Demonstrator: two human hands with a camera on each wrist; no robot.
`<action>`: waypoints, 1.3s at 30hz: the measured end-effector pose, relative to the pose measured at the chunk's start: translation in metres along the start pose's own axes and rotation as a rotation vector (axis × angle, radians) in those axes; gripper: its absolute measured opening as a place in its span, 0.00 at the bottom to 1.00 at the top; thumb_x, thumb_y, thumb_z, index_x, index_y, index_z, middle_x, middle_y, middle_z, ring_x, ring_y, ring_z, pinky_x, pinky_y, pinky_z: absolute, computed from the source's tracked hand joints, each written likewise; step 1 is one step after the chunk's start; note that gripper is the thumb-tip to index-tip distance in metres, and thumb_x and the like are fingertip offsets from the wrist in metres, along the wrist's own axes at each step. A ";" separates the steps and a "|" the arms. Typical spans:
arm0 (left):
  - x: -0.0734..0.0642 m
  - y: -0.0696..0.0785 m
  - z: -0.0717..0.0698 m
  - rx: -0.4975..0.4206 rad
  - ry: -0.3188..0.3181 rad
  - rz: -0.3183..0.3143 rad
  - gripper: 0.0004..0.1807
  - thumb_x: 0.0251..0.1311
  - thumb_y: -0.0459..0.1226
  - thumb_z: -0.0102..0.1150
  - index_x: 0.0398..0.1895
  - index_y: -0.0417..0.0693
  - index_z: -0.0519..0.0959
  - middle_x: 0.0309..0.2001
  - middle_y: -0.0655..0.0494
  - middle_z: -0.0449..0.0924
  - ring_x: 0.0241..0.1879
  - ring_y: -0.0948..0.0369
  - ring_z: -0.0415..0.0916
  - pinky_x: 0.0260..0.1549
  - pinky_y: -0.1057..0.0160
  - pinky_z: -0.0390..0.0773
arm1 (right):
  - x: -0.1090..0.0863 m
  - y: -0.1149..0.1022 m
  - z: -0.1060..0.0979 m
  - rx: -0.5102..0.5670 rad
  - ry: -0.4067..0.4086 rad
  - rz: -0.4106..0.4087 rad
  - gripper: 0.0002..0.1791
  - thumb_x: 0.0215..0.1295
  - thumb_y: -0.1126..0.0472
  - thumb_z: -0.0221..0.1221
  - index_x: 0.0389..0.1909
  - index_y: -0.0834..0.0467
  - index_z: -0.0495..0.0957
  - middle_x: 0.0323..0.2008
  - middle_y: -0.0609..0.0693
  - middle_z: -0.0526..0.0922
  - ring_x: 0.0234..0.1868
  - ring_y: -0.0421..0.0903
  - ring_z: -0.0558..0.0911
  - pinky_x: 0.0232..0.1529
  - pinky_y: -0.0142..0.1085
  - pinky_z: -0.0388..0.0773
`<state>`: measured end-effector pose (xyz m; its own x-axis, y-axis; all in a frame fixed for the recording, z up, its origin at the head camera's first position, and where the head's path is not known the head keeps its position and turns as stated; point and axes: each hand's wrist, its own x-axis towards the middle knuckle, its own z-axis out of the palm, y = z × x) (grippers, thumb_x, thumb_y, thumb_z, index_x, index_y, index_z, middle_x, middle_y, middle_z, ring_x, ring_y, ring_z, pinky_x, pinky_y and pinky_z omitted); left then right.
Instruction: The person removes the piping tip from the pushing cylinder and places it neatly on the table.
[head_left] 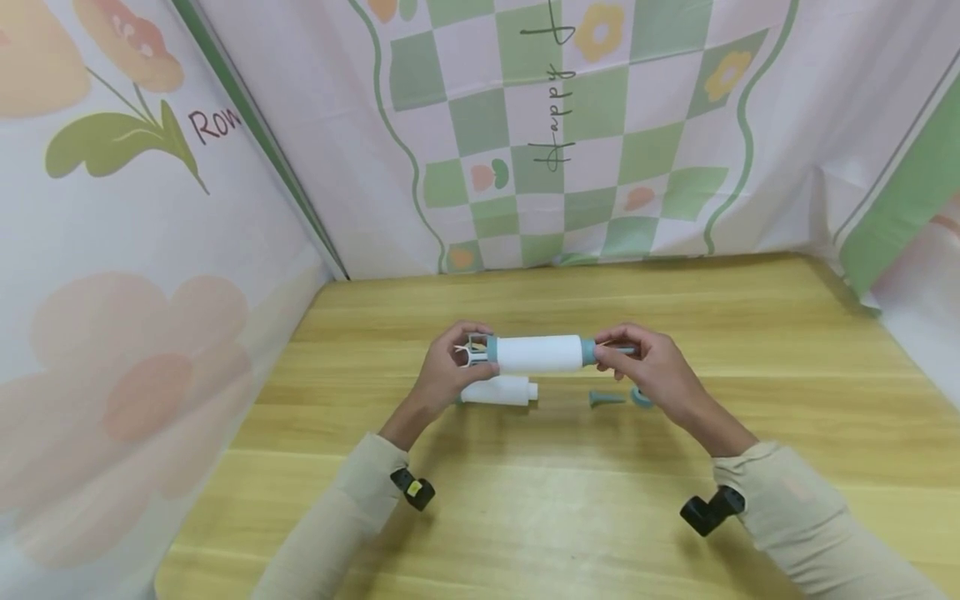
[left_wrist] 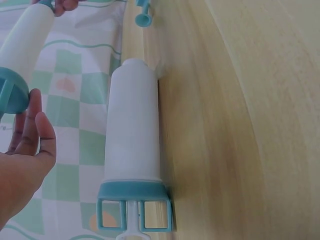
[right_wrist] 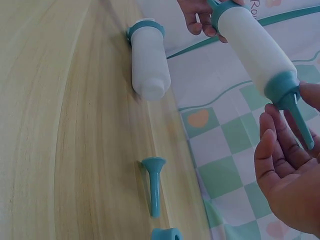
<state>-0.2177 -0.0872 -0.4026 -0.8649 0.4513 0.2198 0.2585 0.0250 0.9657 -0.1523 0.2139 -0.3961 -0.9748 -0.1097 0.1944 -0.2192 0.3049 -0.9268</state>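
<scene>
A large white plastic syringe [head_left: 540, 353] with teal ends is held level above the table between both hands. My left hand [head_left: 450, 367] grips its teal handle end, thumb in front and fingers behind. At the other end, my right hand [head_left: 660, 371] pinches the teal nozzle cap; the slim nozzle [right_wrist: 302, 125] points out past the fingers in the right wrist view. Beneath the held one, a second white syringe [left_wrist: 132, 120] lies on the wood, its teal handle frame [left_wrist: 135, 190] towards the left and its bare white tip towards the right.
On the wooden table [head_left: 525, 500], a loose teal nozzle [right_wrist: 154, 185] lies below the right hand. Beside it is a teal ring-shaped cap [head_left: 641, 397], partly covered by that hand. Printed cloth [head_left: 540, 167] hangs along the table's back edge, and more cloth hangs at the sides.
</scene>
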 end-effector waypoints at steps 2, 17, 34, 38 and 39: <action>0.000 0.000 0.000 -0.001 0.000 0.004 0.24 0.55 0.28 0.68 0.56 0.40 0.74 0.49 0.45 0.74 0.39 0.54 0.78 0.39 0.57 0.82 | 0.000 0.000 0.000 -0.010 -0.003 -0.004 0.19 0.72 0.55 0.60 0.54 0.65 0.77 0.46 0.58 0.82 0.40 0.48 0.83 0.38 0.33 0.80; 0.000 -0.003 -0.001 0.000 -0.005 -0.006 0.24 0.55 0.27 0.68 0.56 0.40 0.74 0.50 0.44 0.75 0.40 0.54 0.78 0.39 0.59 0.82 | 0.001 0.002 -0.003 -0.010 -0.002 -0.008 0.22 0.79 0.52 0.50 0.58 0.67 0.74 0.43 0.57 0.83 0.41 0.49 0.82 0.37 0.36 0.81; -0.002 -0.001 0.002 0.017 -0.014 -0.008 0.25 0.54 0.27 0.68 0.56 0.41 0.74 0.50 0.42 0.75 0.38 0.54 0.78 0.39 0.58 0.82 | 0.000 -0.005 0.003 -0.009 -0.011 0.066 0.22 0.78 0.51 0.52 0.53 0.69 0.76 0.38 0.59 0.84 0.37 0.47 0.82 0.34 0.34 0.79; -0.003 -0.001 0.001 0.001 -0.019 -0.005 0.25 0.54 0.27 0.68 0.55 0.40 0.74 0.51 0.39 0.74 0.39 0.55 0.78 0.39 0.59 0.82 | -0.001 -0.006 0.003 -0.008 -0.004 0.061 0.22 0.77 0.52 0.53 0.52 0.69 0.76 0.38 0.59 0.83 0.36 0.46 0.81 0.34 0.34 0.79; -0.003 -0.001 0.002 -0.002 -0.019 -0.004 0.24 0.53 0.27 0.68 0.55 0.40 0.75 0.51 0.39 0.74 0.38 0.55 0.78 0.38 0.59 0.82 | -0.001 -0.006 0.003 -0.006 -0.004 0.059 0.22 0.77 0.52 0.53 0.52 0.69 0.76 0.38 0.60 0.83 0.36 0.46 0.81 0.34 0.34 0.79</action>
<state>-0.2149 -0.0871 -0.4040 -0.8576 0.4681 0.2131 0.2539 0.0249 0.9669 -0.1497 0.2093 -0.3915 -0.9858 -0.0948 0.1388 -0.1620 0.3167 -0.9346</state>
